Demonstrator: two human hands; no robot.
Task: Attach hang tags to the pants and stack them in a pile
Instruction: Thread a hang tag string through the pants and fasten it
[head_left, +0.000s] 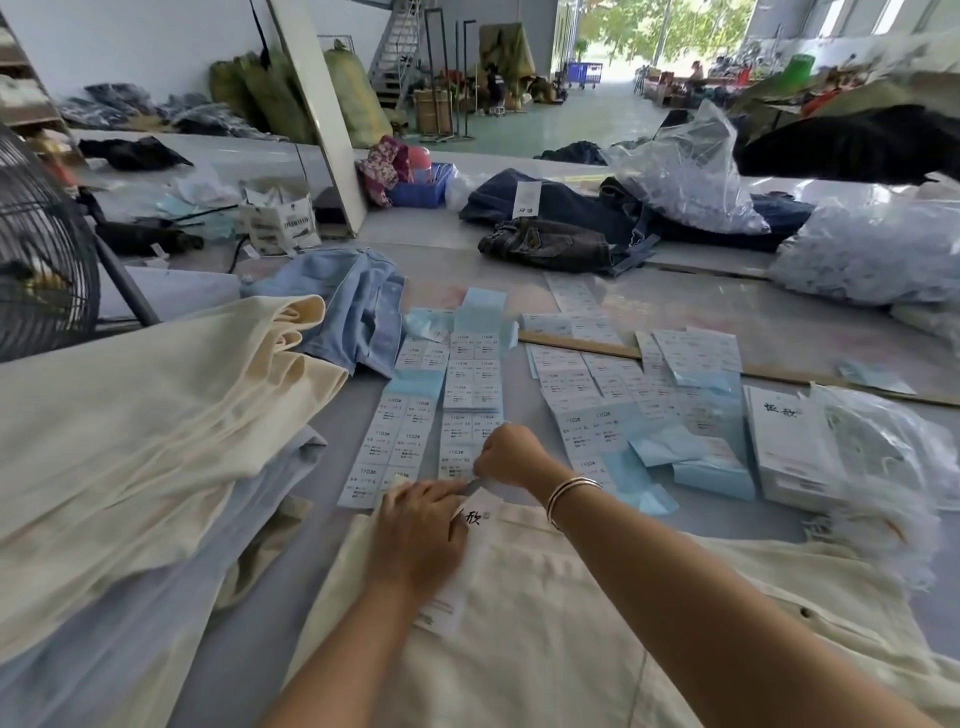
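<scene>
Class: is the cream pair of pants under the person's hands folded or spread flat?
Spread flat: the cream pair of pants lies open across the grey table, with the white hang tag lying on top.

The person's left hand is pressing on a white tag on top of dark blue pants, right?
Not quite. The head view shows the left hand pressing the white hang tag on cream pants, not dark blue ones. The dark jeans lie farther back on the table.
</scene>
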